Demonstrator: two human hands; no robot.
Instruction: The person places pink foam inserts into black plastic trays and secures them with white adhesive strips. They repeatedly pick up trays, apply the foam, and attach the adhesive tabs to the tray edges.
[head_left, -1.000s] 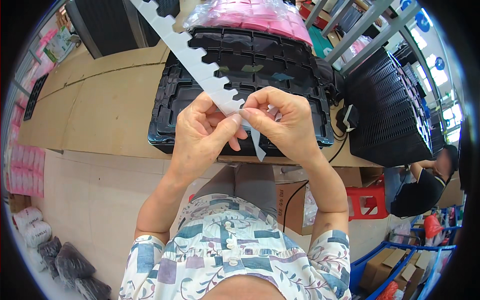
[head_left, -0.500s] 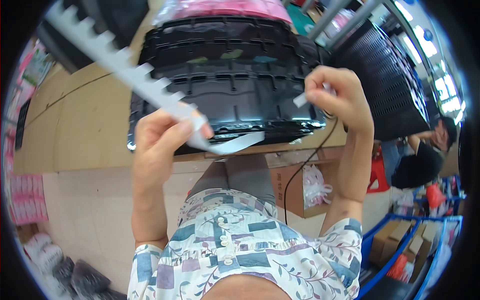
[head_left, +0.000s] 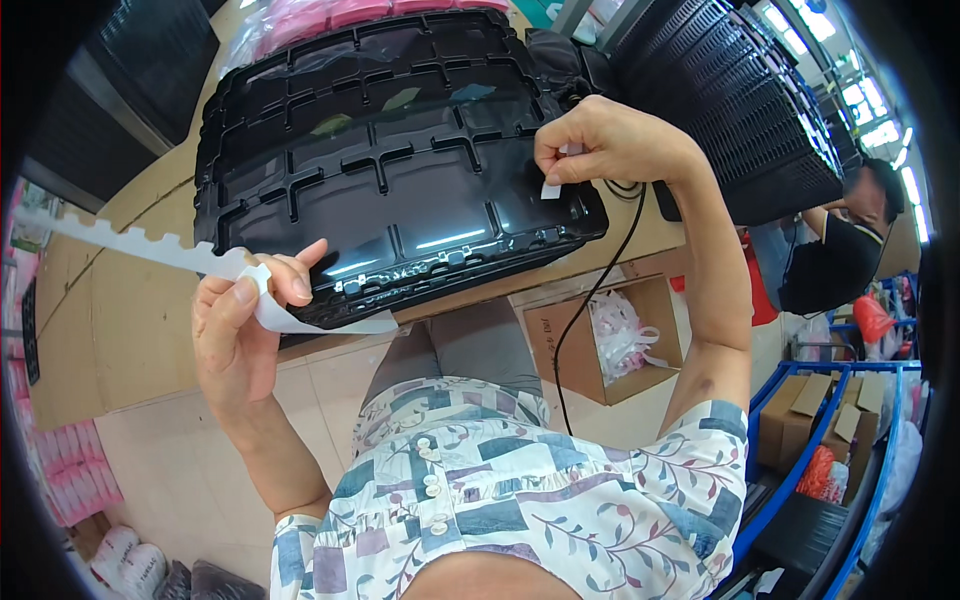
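My left hand pinches a long white paper strip with a row of notches along one edge. One end stretches far to the left; the other curls down past my fingers beside the tray's front edge. In my right hand, thumb and fingertips hold a small white sticker-like piece, at the right front part of a stack of shiny black plastic trays. Whether the piece touches the tray I cannot tell. The trays have raised cross-shaped ridges and lie on a brown cardboard-covered table.
A black cable hangs over the table's front edge, near a cardboard box of white plastic bits. More black trays stand at the right. Pink packages lie behind. A person in black sits beyond; blue racks stand lower right.
Both hands have shifted left in view, as has the tray stack, which now looks tilted. My right hand has brought the small white piece over the tray. The strip swings lower on the left.
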